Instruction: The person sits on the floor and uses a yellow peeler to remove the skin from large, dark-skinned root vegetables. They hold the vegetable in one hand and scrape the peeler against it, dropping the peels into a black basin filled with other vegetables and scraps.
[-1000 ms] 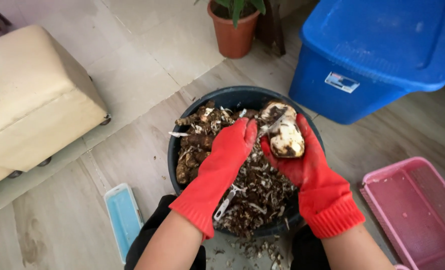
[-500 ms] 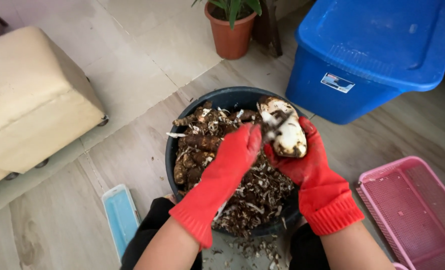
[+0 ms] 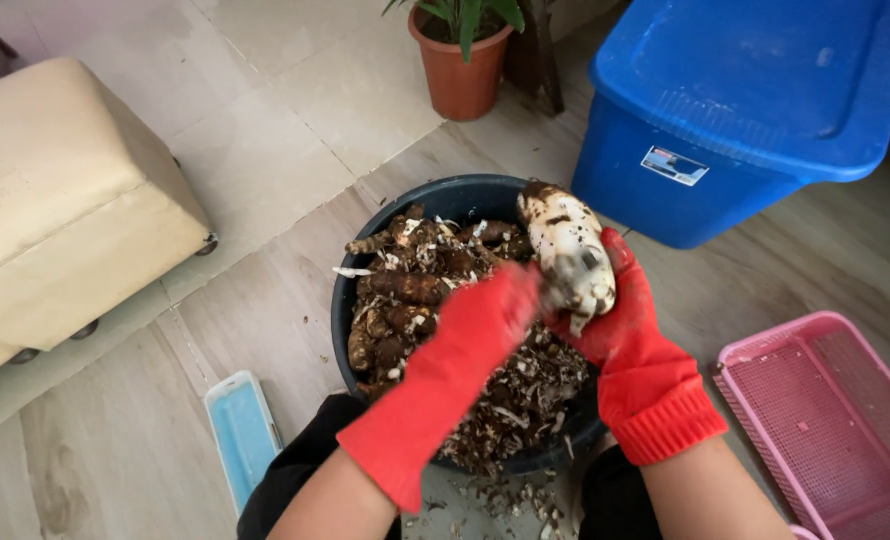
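Both my hands wear red rubber gloves. My right hand [image 3: 620, 320] grips a partly peeled pale root [image 3: 568, 252] with brown patches, held above a dark round tub [image 3: 443, 201]. My left hand [image 3: 485, 315] is closed and blurred, pressed against the root's lower end; whatever it holds is hidden. The tub holds several unpeeled brown roots [image 3: 405, 290] on its left side and a heap of brown and white peelings [image 3: 530, 385].
A blue lidded storage bin [image 3: 755, 110] stands behind the tub at right. A pink mesh basket [image 3: 835, 420] lies on the floor at right, a light blue flat item [image 3: 243, 432] at left. A cream cushioned stool [image 3: 60, 200] and a potted plant [image 3: 462, 60] stand farther off.
The root has turned in my right hand and risen slightly. My left hand has kept moving along the root's lower end.
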